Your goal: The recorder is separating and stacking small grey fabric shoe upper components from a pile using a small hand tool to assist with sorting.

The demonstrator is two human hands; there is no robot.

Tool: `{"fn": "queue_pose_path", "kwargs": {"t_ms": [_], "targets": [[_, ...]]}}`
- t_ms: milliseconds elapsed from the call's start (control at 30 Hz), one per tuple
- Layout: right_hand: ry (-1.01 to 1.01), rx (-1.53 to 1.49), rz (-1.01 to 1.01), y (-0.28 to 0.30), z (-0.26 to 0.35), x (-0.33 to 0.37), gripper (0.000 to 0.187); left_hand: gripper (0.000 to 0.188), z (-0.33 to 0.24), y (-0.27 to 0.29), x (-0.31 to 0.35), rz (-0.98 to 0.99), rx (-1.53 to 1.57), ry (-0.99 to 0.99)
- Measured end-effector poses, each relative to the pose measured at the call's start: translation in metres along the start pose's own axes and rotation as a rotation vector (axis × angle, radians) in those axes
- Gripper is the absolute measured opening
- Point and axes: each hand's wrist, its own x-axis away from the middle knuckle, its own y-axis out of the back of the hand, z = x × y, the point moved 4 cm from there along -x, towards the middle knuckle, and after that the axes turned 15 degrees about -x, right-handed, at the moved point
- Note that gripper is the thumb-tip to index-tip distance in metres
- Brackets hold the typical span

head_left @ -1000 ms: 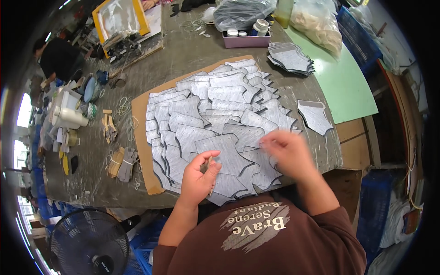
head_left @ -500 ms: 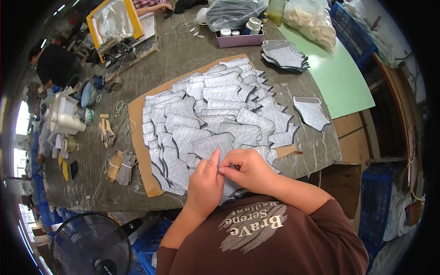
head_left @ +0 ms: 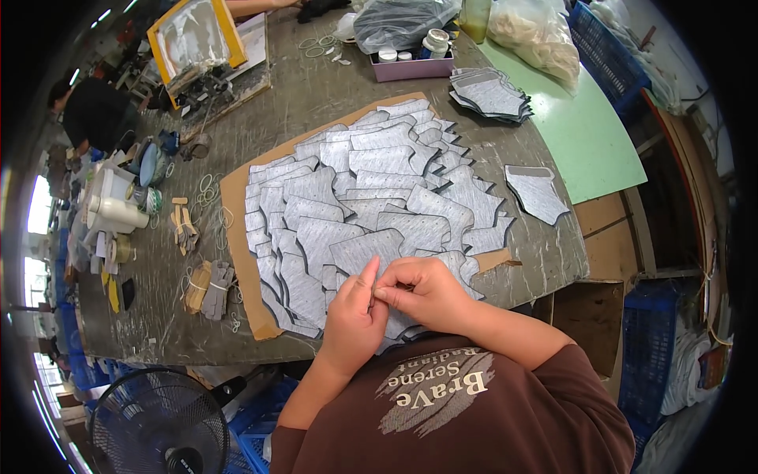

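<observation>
Many grey cut fabric pieces (head_left: pixel 320 209) with dark edges and curved outlines overlap in rows on a brown cardboard sheet (head_left: pixel 237 213). Over the near end of these rows my two hands meet. My left hand (head_left: pixel 355 316) has its index finger stretched forward and the other fingers curled in. My right hand (head_left: pixel 422 294) pinches thumb and forefinger together right against the left fingers. Whatever lies between the fingertips is too small or hidden to make out. One separate grey piece (head_left: pixel 537 193) lies at the right, and a stack of similar pieces (head_left: pixel 491 95) sits beyond it.
A pink box (head_left: pixel 412 69) with small jars stands at the far side. Bundled strips (head_left: pixel 209 290) and rubber bands lie left on the table. A yellow-framed screen (head_left: pixel 197 43) rises far left. A black fan (head_left: pixel 158 423) stands near left; another person (head_left: pixel 99 114) works beyond.
My hands stay nearly in place, with only slight finger movement at the pinch. At the far edge, another person's arm has shifted.
</observation>
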Motion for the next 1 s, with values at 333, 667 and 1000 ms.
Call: {"fn": "queue_pose_path", "kwargs": {"t_ms": [333,667,1000], "targets": [[0.043,0.043,-0.025,-0.002,-0.001,0.001,0.004,0.058,0.000,-0.002,0.002,-0.019,-0.168,-0.100],[-0.132,-0.148,-0.026,0.002,-0.013,0.002,0.009,0.055,0.003,-0.002,0.000,-0.077,-0.193,-0.135],[-0.520,-0.592,-0.064,0.001,-0.021,0.006,0.007,0.059,0.002,-0.002,0.004,-0.094,-0.023,-0.151]]}}
